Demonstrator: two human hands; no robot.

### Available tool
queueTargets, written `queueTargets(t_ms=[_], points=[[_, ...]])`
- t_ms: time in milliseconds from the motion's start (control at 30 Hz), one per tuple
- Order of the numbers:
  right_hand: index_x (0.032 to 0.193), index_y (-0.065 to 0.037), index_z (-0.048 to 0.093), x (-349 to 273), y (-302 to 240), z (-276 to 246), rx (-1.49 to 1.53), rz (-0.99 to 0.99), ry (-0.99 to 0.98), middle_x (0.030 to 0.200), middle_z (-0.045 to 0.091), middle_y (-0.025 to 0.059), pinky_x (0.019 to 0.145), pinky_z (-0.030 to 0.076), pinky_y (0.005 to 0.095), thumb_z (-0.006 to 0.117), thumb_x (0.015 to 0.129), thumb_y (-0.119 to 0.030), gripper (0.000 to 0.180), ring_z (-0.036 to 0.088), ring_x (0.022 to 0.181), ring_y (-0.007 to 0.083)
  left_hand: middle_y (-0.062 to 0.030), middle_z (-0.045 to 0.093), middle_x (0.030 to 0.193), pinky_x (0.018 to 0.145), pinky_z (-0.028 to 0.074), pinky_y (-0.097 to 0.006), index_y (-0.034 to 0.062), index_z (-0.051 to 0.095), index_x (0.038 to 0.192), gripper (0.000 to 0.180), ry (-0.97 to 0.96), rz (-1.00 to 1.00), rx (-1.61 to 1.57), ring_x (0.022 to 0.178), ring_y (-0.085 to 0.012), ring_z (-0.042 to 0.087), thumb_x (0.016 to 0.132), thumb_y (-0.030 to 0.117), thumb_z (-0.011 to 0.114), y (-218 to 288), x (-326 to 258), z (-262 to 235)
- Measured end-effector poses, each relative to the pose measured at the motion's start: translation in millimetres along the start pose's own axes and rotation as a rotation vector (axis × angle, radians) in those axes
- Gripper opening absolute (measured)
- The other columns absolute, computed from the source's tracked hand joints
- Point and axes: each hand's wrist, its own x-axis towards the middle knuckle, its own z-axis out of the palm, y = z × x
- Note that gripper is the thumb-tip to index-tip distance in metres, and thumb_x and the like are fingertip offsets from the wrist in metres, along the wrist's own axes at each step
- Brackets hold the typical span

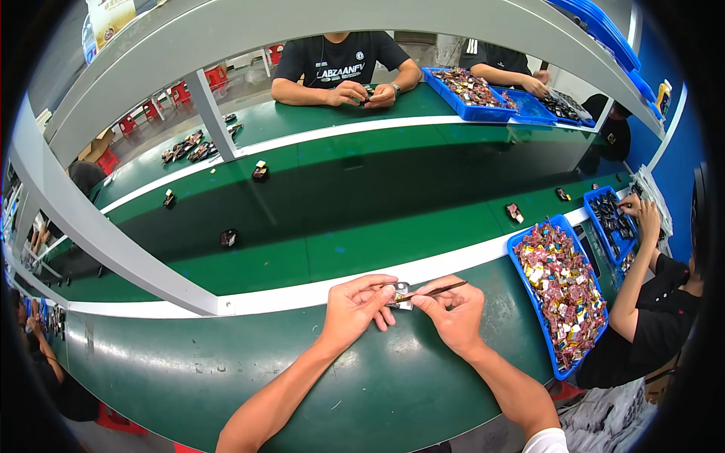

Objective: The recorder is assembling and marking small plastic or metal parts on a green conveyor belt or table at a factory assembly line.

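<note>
Fingers of the left hand (356, 306) are pinching a small metal part (400, 295) at lower centre, steadying it while the right hand (453, 309) is gripping a thin stick (438, 289) against it.

The small silvery part (400, 293) pinched by the left hand (355, 308) was mostly covered by fingers, and its kind was too small to tell. The loose pieces in the blue tray (529, 283) at the counter's right end blurred into one heap. Small dark items (229, 238) on the belt were too tiny to identify. Both forearms were cut off by the lower edge.
</note>
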Motion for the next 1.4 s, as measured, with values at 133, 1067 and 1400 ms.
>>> queueTargets(t_ms=[133, 1067, 1400], points=[[0.091, 0.001, 0.073, -0.6, -2.7, 1.7, -0.007, 0.022, -0.001, 0.084, 0.075, 0.0029, 0.048, 0.031, 0.0162, 0.079, 0.085, 0.004, 0.009, 0.045, 0.055, -0.0034, -0.0170, 0.072, 0.092, 0.050, 0.057, -0.028, -0.0082, 0.067, 0.119, 0.025, 0.014, 0.002, -0.005, 0.062, -0.0208, 0.071, 0.101, 0.009, 0.063, 0.8, -0.8, 0.3], [0.075, 0.003, 0.072, -4.9, -14.8, 4.2, -0.312, -0.186, 0.002, 0.086, 0.077, 0.0052, 0.046, 0.036, 0.0217, 0.082, 0.080, 0.001, 0.012, 0.048, 0.046, 0.0022, -0.0165, 0.071, 0.086, 0.049, 0.057, -0.028, -0.0094, 0.068, 0.115, 0.024, 0.057, 0.011, -0.041, 0.060, -0.0212, 0.071, 0.101, 0.010, 0.063, 0.1, -0.5, 0.0], [0.068, 0.001, 0.070, -4.9, -10.3, 5.0, -0.346, -0.309, 0.006, 0.085, 0.077, 0.0046, 0.045, 0.035, 0.0232, 0.083, 0.077, 0.000, 0.016, 0.044, 0.042, 0.0042, -0.0169, 0.072, 0.086, 0.049, 0.057, -0.027, -0.0089, 0.068, 0.114, 0.023, 0.060, 0.018, -0.032, 0.060, -0.0205, 0.071, 0.101, 0.009, 0.063, -0.7, -1.0, 0.8]])
